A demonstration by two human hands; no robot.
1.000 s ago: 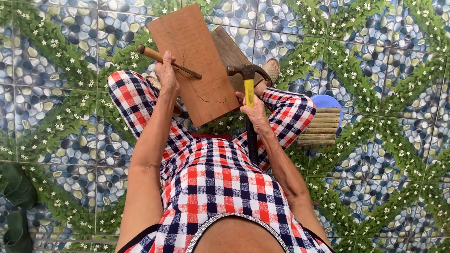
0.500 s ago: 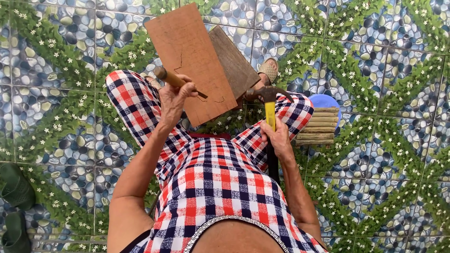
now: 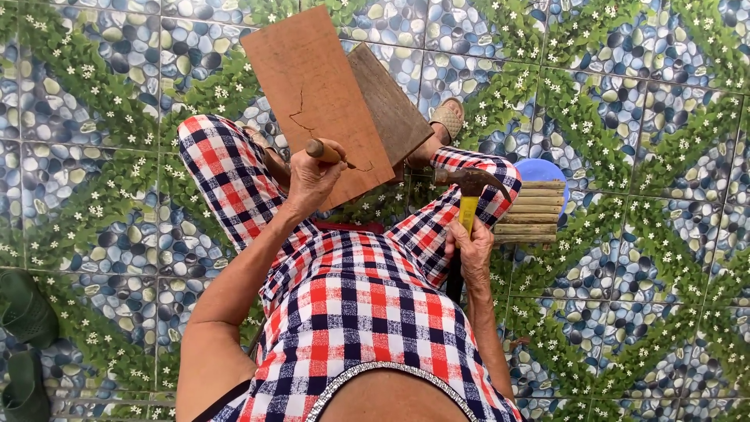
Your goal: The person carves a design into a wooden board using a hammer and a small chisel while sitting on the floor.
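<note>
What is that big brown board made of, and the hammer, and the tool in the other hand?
The board looks like bare, reddish wood: flat, matte, with a crack running through it. The hammer in the right hand seems to have a dark metal head, dull and possibly rusty, on a yellow handle, maybe plastic. The tool in the left hand has a rounded wooden-looking grip and a thin dark tip, likely metal.

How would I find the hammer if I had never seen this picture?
Start at the big reddish-brown wooden board propped over the checked lap, then look right, past the darker grey plank behind it. There the right hand grips a claw hammer with a yellow neck and dark metal head. The wooden-handled chisel in the left hand has no yellow.
</note>
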